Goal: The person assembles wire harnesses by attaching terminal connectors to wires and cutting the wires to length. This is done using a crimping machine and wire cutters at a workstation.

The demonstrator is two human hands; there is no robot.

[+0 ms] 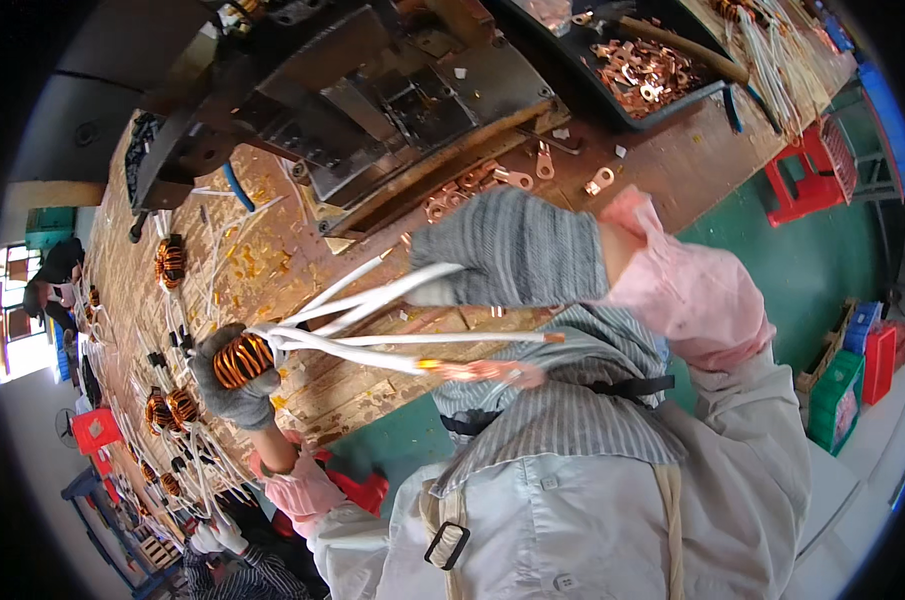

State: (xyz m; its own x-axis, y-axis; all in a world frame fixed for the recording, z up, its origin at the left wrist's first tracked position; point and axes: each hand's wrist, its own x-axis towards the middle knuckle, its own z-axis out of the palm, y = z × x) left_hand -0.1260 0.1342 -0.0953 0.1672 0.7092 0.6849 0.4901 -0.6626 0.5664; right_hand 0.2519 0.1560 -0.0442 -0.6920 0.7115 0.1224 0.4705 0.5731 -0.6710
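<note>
My left hand (pixel 234 400), in a grey knit glove, is closed around a toroidal coil (pixel 242 360) wound with copper wire. Several thick white leads (pixel 372 350) run from the coil to the right. My right hand (pixel 512 248), also gloved, is closed on one or more of these leads above the bench edge; its fingertips are partly hidden. One lower lead ends in a copper-coloured tip (pixel 487 372), blurred, so I cannot tell whether a lug is on it. Loose copper lugs (pixel 513 179) lie just beyond my right hand.
A dark metal press or die block (pixel 392 110) stands at the bench's far side. A black tray (pixel 637 122) holds many copper lugs, with a wooden handle across it. More wound coils (pixel 170 262) lie at left on the wooden bench (pixel 372 395). Another person's gloved hands (pixel 219 536) show lower left.
</note>
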